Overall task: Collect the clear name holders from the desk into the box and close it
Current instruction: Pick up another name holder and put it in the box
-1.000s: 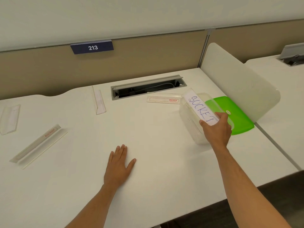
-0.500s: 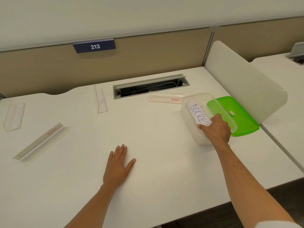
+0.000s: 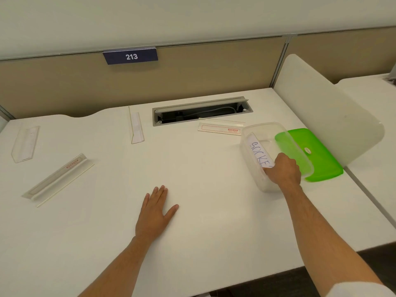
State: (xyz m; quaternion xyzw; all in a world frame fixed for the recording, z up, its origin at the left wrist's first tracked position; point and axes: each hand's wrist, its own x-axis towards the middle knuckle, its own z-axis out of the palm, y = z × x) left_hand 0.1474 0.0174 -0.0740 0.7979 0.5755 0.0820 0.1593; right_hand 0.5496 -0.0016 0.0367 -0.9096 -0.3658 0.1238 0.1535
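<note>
Beige partition panels carrying a "213" plate (image 3: 130, 56) back a white bench (image 3: 203, 200) with an open cable tray (image 3: 202, 110) let into its far edge. At the right side of the bench stands the clear plastic box (image 3: 255, 168), its green lid (image 3: 317, 155) lying flat just beyond it. The person's right hand (image 3: 281, 171) reaches over the box's near rim, fingers curled around the labelled name holder (image 3: 258, 154) marked "SOCKE…", which already sits inside along the left wall. The left hand (image 3: 154, 213) rests spread flat on the bench, holding nothing. To finish this step well, the holder should probably be laid along the box's length, low against the wall, before the fingers let go, so later pieces stack beside it and the lid can seat. Four holders are not yet collected: one (image 3: 220, 128) just beside the box near the cable tray, one (image 3: 136, 127) at centre back, and two on the left, (image 3: 57, 180) and (image 3: 24, 143), well apart from the box.
</note>
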